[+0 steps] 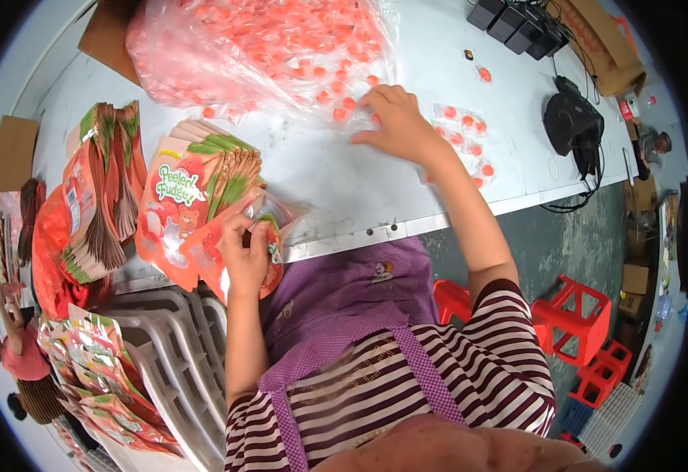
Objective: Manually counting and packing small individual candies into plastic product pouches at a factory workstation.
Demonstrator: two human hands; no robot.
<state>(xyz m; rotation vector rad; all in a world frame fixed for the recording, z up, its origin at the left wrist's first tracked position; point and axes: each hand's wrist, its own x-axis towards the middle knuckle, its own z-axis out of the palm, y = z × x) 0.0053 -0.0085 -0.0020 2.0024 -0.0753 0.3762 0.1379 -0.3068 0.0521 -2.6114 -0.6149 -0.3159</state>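
Your left hand [245, 256] pinches an open pouch [230, 252] at the near bench [344, 189] edge; your right hand [395, 126], fingers spread, presses wrapped sweets [344, 102] far right.

Bare bench [344, 185] lies open between the fanned stack of pouches [202, 181] on the left and the small sweet packets [466, 138] on the right, while a bulging clear bag of sweets [257, 47] blocks the far side.

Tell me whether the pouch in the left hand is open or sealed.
Open, it seems: the left hand holds the pouch at its top edge, and clear film gapes beside it. The inside is hidden.
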